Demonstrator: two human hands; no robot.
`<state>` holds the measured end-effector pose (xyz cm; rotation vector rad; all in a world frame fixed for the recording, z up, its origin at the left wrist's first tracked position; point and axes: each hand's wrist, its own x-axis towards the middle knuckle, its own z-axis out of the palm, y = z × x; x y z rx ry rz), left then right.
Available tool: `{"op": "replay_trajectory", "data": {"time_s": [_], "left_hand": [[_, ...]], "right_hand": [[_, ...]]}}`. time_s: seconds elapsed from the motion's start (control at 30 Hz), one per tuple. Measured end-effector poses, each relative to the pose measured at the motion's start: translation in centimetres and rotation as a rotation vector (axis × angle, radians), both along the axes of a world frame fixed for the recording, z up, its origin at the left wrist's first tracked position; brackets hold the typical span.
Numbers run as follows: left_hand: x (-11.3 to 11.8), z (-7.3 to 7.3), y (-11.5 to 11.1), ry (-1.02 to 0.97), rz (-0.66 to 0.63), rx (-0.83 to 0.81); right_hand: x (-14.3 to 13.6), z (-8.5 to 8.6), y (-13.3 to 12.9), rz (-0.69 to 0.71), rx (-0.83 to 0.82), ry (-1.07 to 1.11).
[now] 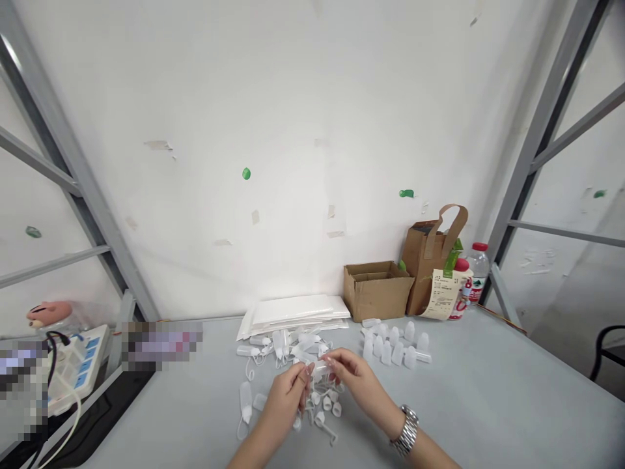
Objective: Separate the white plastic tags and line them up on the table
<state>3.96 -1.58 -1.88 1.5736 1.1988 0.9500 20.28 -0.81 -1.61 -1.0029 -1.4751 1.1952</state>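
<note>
Between my two hands, over the middle of the table, is a small translucent plastic bottle (319, 370). My left hand (287, 394) pinches its left end, and the fingers of my right hand (352, 374) close on the right end. Below them lie several white caps with looped straps (327, 402), partly covered by my hands. Behind my hands is a loose heap of bottles with strapped caps (280, 342). One more bottle with a strapped cap (245, 397) lies to the left of my left hand. Farther right, several capless bottles (398, 348) form a group, most of them upright.
White padded envelopes (297, 311) lie against the wall. A cardboard box (378, 296), a brown paper bag (420, 260) and a red-capped water bottle (478, 270) stand at the back right. A power strip (83, 365) with cables is at the left edge.
</note>
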Motion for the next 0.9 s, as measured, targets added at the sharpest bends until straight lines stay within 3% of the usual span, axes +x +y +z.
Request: {"op": "replay_trajectory", "data": {"time_s": [0.13,0.43,0.7,0.9], "left_hand": [[0.1,0.3,0.0,-0.002,0.021,-0.017],[0.2,0.4,-0.2,0.032,0.021,-0.039],[0.1,0.1,0.1,0.018,0.047,-0.066],[0.3,-0.2,0.3,-0.018,0.047,-0.121]], "right_hand": [[0.0,-0.2,0.1,0.036,-0.061,-0.004],[0.2,-0.3,0.0,0.055,-0.027,-0.098],[0.1,0.2,-0.6,0.025,0.084,-0.239],[0.3,0.4,-1.1,0.013,0.272,-0.403]]}}
